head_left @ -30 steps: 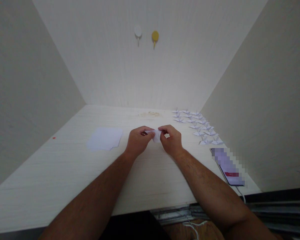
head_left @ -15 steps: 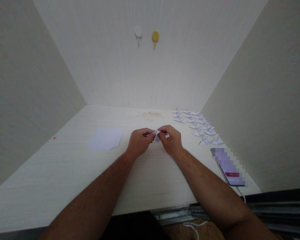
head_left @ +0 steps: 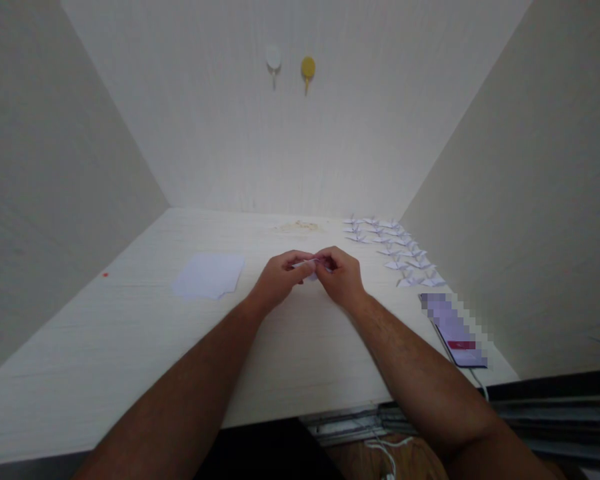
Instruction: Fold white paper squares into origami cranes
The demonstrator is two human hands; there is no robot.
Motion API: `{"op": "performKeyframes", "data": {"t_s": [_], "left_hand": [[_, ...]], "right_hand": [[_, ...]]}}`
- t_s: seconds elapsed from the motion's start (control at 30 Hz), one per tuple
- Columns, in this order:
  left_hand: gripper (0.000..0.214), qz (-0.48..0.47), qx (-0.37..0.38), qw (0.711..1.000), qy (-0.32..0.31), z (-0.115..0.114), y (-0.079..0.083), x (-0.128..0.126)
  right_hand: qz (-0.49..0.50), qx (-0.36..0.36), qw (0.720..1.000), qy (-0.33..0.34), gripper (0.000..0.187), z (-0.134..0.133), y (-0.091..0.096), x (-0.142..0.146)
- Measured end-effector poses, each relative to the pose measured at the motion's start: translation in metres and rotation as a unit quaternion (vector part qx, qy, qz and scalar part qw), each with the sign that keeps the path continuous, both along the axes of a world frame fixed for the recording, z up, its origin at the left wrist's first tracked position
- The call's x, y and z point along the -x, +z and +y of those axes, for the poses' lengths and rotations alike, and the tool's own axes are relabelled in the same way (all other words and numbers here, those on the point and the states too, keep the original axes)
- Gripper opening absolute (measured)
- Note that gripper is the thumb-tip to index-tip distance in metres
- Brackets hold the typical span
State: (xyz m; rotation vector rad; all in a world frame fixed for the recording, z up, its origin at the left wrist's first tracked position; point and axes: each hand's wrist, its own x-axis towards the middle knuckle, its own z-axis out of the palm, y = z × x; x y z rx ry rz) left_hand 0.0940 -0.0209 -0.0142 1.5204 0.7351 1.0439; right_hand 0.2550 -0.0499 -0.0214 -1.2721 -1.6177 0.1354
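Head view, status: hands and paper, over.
Left hand and right hand both pinching the small folded paper. Held over the desk. Sheet stack left, paper cranes and phone right, all apart from it.

paper piece [head_left: 309,269] smaller, fingers [head_left: 300,260] closed over it
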Motion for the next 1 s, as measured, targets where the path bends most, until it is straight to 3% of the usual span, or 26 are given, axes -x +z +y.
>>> {"op": "performKeyframes", "data": {"t_s": [0.1,0.23,0.8,1.0], "left_hand": [[0.028,0.057,-0.035,0.996,0.059,-0.0004,-0.0027,-0.0029],[0.021,0.054,-0.043,0.992,0.106,0.0003,-0.0074,-0.0053],[0.021,0.047,-0.048,0.989,0.133,-0.0018,-0.0015,-0.0045],[0.016,0.049,-0.073,0.982,0.166,-0.0006,-0.0034,-0.0023]], "right_hand": [[0.001,0.013,1.000,0.012,0.010,0.0008,-0.0025,0.0017],[0.006,0.020,0.999,0.033,0.011,0.0003,-0.0041,0.0038],[0.043,0.011,0.996,0.080,0.015,-0.0028,-0.0034,0.0007],[0.185,0.083,0.974,0.105,0.018,-0.0020,0.0005,0.0037]]}}
